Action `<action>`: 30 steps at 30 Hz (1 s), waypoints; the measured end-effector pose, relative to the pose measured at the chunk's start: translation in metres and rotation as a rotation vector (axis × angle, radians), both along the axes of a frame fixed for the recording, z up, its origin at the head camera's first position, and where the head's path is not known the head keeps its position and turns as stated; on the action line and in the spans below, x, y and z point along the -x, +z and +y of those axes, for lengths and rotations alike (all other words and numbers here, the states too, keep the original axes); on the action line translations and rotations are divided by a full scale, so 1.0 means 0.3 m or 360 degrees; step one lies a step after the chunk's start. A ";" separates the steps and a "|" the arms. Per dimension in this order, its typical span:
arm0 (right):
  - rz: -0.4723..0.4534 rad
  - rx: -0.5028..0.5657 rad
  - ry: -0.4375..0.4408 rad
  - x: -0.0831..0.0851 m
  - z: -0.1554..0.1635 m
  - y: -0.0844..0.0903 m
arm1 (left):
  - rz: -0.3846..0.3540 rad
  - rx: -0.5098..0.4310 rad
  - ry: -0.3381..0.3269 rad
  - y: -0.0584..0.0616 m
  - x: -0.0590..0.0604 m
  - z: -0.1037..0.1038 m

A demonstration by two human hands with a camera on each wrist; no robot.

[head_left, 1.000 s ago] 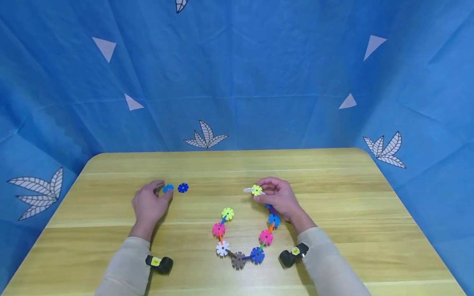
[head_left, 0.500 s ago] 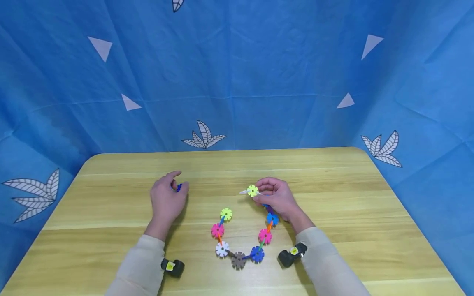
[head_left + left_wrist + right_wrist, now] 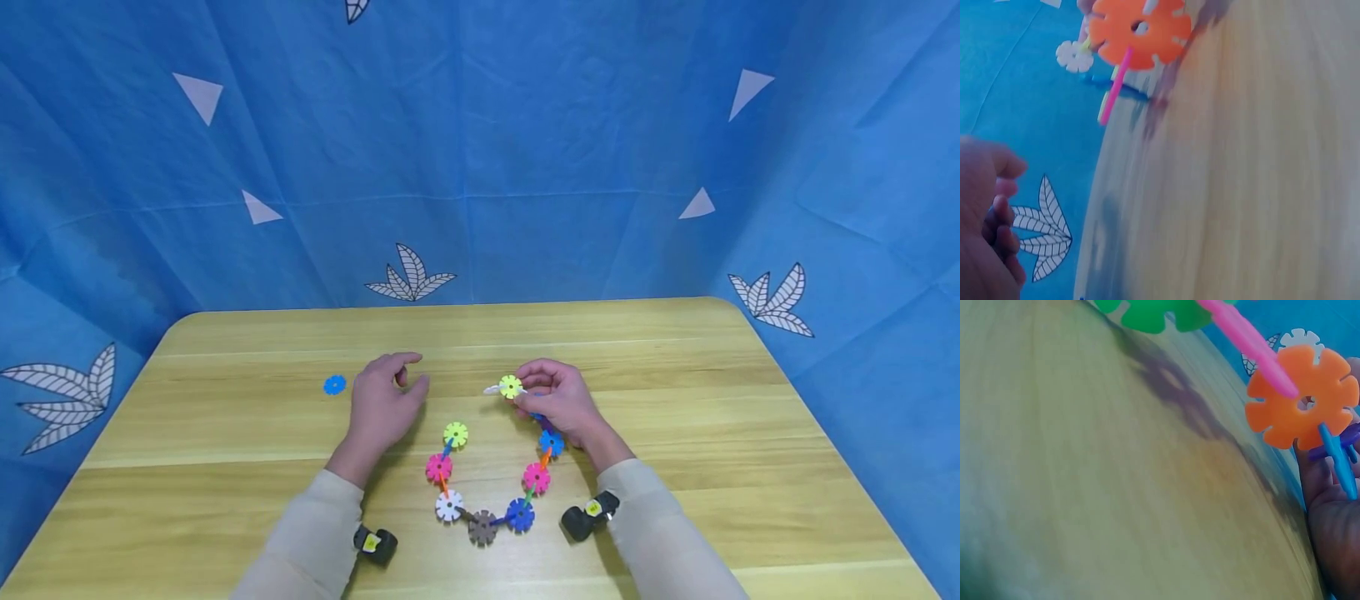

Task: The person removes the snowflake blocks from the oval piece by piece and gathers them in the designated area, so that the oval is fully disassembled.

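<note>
Right hand (image 3: 564, 404) grip pinching chain's yellow-green disc (image 3: 511, 387); left hand (image 3: 386, 400) seemingly curled.

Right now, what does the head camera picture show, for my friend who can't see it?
A person's right hand pinches the yellow-green end disc of a colourful chain on a wooden table. Their left hand hovers nearby; a blue disc lies apart.

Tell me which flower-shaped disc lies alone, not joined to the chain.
The light blue disc, alone on the table left of the left hand; the others are linked.
</note>
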State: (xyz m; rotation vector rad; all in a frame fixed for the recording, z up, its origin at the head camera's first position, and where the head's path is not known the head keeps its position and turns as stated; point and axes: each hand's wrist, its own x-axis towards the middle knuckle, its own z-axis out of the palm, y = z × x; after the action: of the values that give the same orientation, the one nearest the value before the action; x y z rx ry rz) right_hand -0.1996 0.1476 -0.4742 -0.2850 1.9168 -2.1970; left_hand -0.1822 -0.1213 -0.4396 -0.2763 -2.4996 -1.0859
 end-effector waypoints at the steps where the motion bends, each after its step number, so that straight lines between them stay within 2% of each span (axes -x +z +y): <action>1: -0.0004 0.0005 0.0000 0.000 0.000 0.000 | -0.0023 0.0002 -0.0041 -0.001 0.001 0.009; 8: -0.0011 0.0036 -0.0008 0.003 0.001 -0.006 | -0.0194 -0.0036 -0.0285 -0.007 0.000 0.071; 15: 0.0012 0.0044 0.0009 0.003 0.002 -0.008 | -0.0208 -0.0017 -0.0414 -0.005 0.004 0.138; 22: -0.0005 0.0044 0.0020 0.001 -0.001 -0.004 | -0.0243 0.0021 -0.0472 0.000 0.002 0.186; 30: 0.0012 0.0018 0.0036 0.005 0.002 -0.008 | -0.0130 0.0144 -0.0461 -0.018 0.010 0.209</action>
State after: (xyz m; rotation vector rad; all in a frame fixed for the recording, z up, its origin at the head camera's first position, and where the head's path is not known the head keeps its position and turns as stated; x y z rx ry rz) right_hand -0.2012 0.1484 -0.4767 -0.3157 1.8963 -2.1961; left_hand -0.1853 -0.0587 -0.4449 -0.6493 -2.6432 -1.1116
